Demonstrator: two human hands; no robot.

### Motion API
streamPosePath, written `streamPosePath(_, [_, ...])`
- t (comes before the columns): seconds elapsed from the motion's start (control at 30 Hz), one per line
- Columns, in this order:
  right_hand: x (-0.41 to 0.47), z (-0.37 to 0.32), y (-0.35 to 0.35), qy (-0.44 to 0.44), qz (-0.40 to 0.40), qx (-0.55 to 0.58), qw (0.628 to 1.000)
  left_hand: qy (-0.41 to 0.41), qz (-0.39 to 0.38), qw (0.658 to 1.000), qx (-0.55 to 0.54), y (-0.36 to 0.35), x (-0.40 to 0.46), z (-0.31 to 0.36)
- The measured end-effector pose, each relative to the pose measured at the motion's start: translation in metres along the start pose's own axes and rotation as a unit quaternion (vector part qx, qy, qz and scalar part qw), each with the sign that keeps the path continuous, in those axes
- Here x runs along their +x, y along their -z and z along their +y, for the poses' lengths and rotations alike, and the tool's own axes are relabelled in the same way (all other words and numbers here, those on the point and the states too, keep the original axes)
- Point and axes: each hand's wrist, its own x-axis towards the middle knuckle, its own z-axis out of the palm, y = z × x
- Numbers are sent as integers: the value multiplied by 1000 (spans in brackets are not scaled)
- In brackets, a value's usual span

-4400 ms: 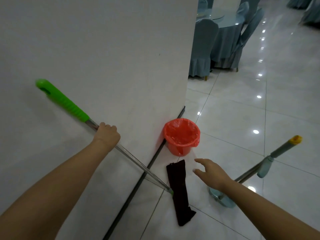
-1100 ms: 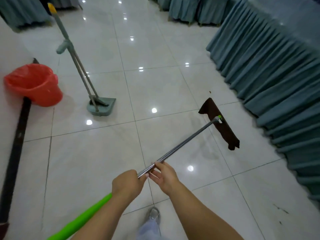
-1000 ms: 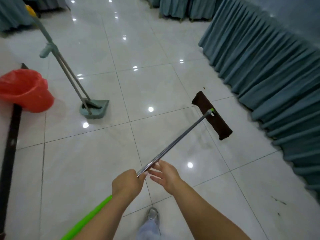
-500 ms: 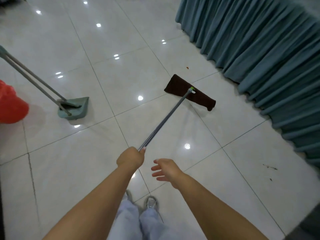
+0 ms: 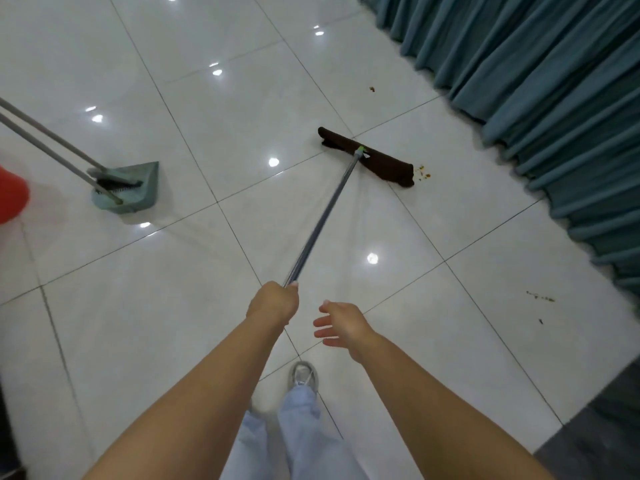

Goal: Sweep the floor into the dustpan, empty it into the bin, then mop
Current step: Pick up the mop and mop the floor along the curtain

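My left hand (image 5: 273,304) grips the metal pole (image 5: 322,223) of a flat mop. Its dark brown head (image 5: 367,157) lies flat on the white tiled floor, just left of a few brown crumbs (image 5: 423,172). My right hand (image 5: 341,323) hovers beside the left with fingers spread, holding nothing and off the pole. A grey-green dustpan (image 5: 130,187) with a brush in it stands on the floor at the left, its two long handles (image 5: 41,140) leaning away to the upper left. The red bin (image 5: 12,194) shows only as an edge at the far left.
Teal pleated table skirts (image 5: 554,81) hang along the right side down to the floor. More crumbs (image 5: 540,298) lie on the tiles near the skirt at right, and one speck (image 5: 371,88) farther back. My shoe (image 5: 303,375) and pale trouser legs are below my hands.
I turned from the wall and bin to the open floor. The mop head came down flat on the tiles beside the crumbs. My right hand let go of the pole.
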Motion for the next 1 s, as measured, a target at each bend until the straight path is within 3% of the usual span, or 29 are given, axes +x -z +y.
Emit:
streamPosePath(0.13, [11,-1,-22,1,-8,31,999,23,-42,996,-81,-15,-1,-18])
streamPosePath(0.33, [30,10,-52,14,2,21,1000,14,-79,996,-40,-21,8,-62])
streamPosePath(0.5, [44,25,-82,1,-11,13,1000,-2,-143,983,-118,-23,10,-93])
streamPosePath(0.7, [70,27,-116,-18,-40,47,998,-24,-131,991,-6,-1,19,-141])
streamPosePath(0.83, [87,21,-136,-19,-49,58,997,-64,-65,993,69,8,33,-167])
streamPosePath(1.0, [120,19,-150,-19,-29,35,999,-94,-45,988,112,12,46,-185])
